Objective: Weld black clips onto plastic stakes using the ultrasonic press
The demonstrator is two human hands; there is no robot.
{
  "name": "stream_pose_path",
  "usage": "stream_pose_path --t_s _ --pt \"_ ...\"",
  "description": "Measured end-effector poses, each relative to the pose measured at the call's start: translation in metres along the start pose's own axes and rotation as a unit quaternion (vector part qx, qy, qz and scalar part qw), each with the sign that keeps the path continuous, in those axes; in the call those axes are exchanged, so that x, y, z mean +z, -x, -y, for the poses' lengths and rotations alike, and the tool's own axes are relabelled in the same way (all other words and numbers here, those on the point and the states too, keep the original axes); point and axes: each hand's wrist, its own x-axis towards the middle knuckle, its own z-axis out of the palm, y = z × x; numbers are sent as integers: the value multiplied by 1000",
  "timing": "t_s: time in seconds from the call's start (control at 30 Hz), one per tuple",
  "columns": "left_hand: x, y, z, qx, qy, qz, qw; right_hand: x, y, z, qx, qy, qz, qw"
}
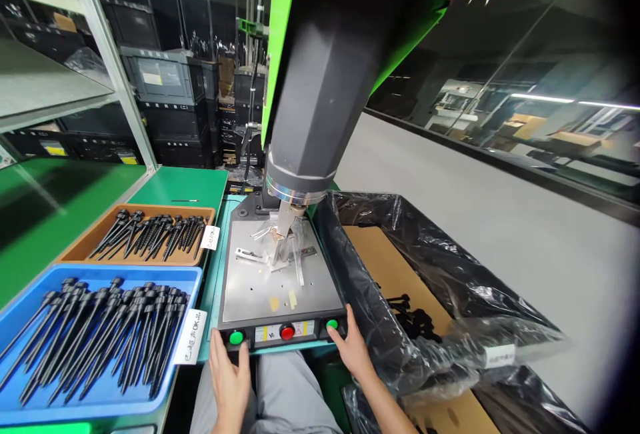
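Note:
My left hand (230, 375) is at the front left corner of a bench press machine's base plate (265, 297). Its fingers are stretched and its thumb is apart, beside the left green button (236, 337). My right hand (354, 347) is at the other corner, fingers spread, with the thumb at the right green button (332, 325). A red button (287, 333) sits between them. Above the plate, the metal tool head (287, 217) comes down at a small metal fixture (277, 257) with clear strips around it. Whether a part sits in the fixture, I cannot tell.
Left of the machine, a blue tray (193, 281) and a brown tray (70, 254) hold many black long-stemmed parts. On the right stands a box lined with black plastic (370, 301), with cardboard and black parts inside. Stacked crates (165, 77) and a shelf frame (107, 54) are behind.

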Motion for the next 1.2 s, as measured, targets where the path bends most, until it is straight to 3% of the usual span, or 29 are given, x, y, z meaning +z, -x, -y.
stream_pose_path --t_s 0.1,0.17,0.27,0.37,0.43,0.53,0.63,0.8,0.9,1.03,1.13,1.2 --pt "5 20 -16 125 -4 6 992 2 1 -2 8 14 -7 1000" --pt "7 22 -29 165 25 37 985 1 3 -2 12 18 -9 1000" --pt "12 7 -49 109 100 83 985 -3 7 9 1 25 -36 999" --pt "20 -22 -65 28 174 129 976 -7 16 35 -74 38 -102 991" --pt "27 -44 -74 9 207 138 969 -6 22 58 -122 11 -116 986" --pt "36 -77 -88 1 237 107 966 8 28 90 -126 -116 -44 984" --pt "47 -108 -106 -18 261 91 961 35 29 111 -87 -236 53 966" --pt "57 -139 -127 -62 340 189 919 81 17 131 1 -356 162 920" --pt "51 -145 -133 -108 378 248 885 94 6 141 53 -405 177 895" --pt "33 -142 -146 -113 384 297 867 98 -7 151 119 -458 221 853" --pt "22 -135 -160 -100 390 340 850 106 -12 162 118 -469 294 824" --pt "17 -131 -169 -101 405 356 836 114 -17 172 79 -464 318 823"
